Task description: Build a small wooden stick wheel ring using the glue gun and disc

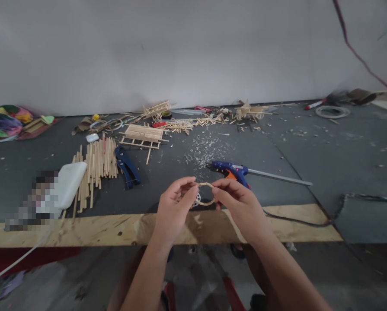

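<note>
Between my two hands is a small ring of short wooden pieces (206, 184), held over the front edge of the bench. My left hand (179, 201) pinches its left side between thumb and fingers. On the opposite side, the thumb and fingertips of my right hand (234, 198) close on the rim. A small pale disc with holes (197, 199) shows beside my left fingertips; whether that hand holds it, I cannot tell. Just beyond my right hand lies a blue hot glue gun (232, 167) with an orange trigger and a long glue stick out of its back.
Left of my hands are blue cutters (127, 167), a pile of wooden sticks (100, 160) and a white power bank (71, 183). Farther back stand a wooden stick model (143, 134) and a small cart model (250, 111), with scraps around. A black cord (297, 220) crosses the wooden edge.
</note>
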Tool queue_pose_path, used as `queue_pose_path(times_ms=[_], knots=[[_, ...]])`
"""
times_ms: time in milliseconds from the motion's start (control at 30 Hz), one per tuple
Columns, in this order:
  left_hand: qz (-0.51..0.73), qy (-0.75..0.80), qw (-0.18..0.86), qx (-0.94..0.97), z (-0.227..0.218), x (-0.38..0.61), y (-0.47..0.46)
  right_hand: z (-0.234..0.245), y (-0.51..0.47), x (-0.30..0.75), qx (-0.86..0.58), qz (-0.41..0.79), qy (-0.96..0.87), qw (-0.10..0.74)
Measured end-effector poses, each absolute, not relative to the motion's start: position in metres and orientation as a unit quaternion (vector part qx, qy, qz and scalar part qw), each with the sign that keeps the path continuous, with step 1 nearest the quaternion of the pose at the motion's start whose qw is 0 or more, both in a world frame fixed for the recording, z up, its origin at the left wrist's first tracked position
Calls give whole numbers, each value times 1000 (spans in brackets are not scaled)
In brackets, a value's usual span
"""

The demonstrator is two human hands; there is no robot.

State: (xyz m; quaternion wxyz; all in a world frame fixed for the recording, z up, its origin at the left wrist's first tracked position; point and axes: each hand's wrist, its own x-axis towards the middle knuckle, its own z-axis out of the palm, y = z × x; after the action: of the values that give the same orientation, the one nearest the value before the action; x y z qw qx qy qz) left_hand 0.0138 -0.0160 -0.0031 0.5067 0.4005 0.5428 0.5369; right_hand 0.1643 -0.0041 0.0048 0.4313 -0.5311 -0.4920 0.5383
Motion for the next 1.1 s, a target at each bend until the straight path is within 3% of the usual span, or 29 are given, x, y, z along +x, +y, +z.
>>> queue_pose_path(times_ms=[1100], knots=[[526, 542, 537, 377, -3, 9, -17, 7, -3, 162, -524, 554, -470, 444]])
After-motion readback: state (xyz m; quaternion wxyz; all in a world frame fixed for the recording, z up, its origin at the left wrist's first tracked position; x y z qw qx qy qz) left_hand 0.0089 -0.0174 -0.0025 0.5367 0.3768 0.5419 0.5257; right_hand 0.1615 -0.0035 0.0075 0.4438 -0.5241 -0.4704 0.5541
